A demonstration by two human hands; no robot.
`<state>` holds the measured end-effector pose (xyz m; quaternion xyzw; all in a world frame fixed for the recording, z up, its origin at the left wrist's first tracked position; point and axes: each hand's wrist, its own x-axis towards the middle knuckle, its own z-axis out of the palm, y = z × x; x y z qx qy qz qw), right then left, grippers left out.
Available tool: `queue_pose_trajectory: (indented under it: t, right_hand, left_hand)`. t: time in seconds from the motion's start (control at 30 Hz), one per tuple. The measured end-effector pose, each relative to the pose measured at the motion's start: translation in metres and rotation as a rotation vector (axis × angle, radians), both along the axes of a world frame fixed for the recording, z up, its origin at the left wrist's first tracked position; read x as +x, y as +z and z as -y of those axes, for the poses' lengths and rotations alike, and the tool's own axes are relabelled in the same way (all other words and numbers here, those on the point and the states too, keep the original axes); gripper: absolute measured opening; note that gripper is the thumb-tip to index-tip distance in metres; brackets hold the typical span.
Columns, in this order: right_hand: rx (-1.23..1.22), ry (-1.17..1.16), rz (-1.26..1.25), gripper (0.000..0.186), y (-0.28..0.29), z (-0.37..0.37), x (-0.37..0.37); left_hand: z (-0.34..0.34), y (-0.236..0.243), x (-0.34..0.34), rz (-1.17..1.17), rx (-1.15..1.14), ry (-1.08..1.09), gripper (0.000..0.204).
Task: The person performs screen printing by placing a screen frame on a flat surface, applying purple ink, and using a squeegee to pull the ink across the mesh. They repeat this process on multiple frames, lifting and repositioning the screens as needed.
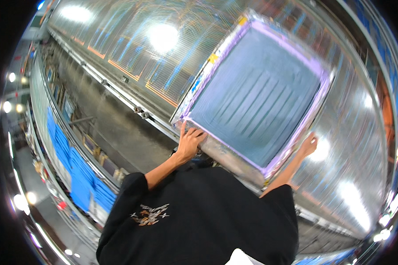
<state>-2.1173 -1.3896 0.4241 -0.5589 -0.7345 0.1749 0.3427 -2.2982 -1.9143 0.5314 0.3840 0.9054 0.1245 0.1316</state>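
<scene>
A screen-printing frame [193, 91] with lilac-smeared edges and a dark grey-blue mesh [256, 95] lies at an angle in front of me. Several darker parallel stripes run across the mesh. My left hand [190, 142] is at the frame's near left corner, with its fingers spread and touching the edge. Beyond the frame's right side is my right hand [308, 145], its fingers curled in over the table. Nothing shows sticking out of that hand, and a narrow gap seems to separate it from the frame.
Under the frame stretches a long shiny printing table [132, 44] marked with blue and orange lines. A metal rail [119, 96] with small stops runs along its near edge. To the left, past an aisle [119, 128], blue cloth [77, 170] hangs by another long table.
</scene>
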Motion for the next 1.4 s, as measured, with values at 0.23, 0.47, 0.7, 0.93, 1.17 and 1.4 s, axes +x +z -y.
queue_pose_trajectory:
  t: [0.23, 0.47, 0.7, 0.93, 1.17, 1.4]
  right_hand:
    - [-0.343, 0.067, -0.297, 0.043, 0.101, 0.000, -0.029]
    - [-0.373, 0.150, -0.490, 0.043, 0.057, 0.011, -0.066]
    - [-0.415, 0.041, -0.466, 0.043, 0.104, 0.047, -0.094]
    - [-0.041, -0.034, -0.098, 0.042, 0.089, 0.033, -0.065]
    - [-0.201, -0.167, -0.121, 0.049, 0.138, 0.074, -0.093]
    - [-0.331, -0.214, -0.114, 0.043, 0.138, 0.075, -0.092]
  left_hand:
    - [-0.013, 0.034, 0.003, -0.009, 0.061, 0.010, 0.059]
    - [0.005, 0.101, -0.061, -0.070, -0.049, 0.015, 0.044]
    - [0.030, 0.138, -0.082, -0.178, -0.083, -0.092, 0.041]
    - [0.021, 0.130, -0.091, -0.065, 0.064, -0.217, 0.024]
    - [0.024, 0.147, -0.111, 0.041, -0.022, -0.316, 0.039]
    - [0.028, 0.159, -0.161, 0.056, -0.159, -0.345, 0.041]
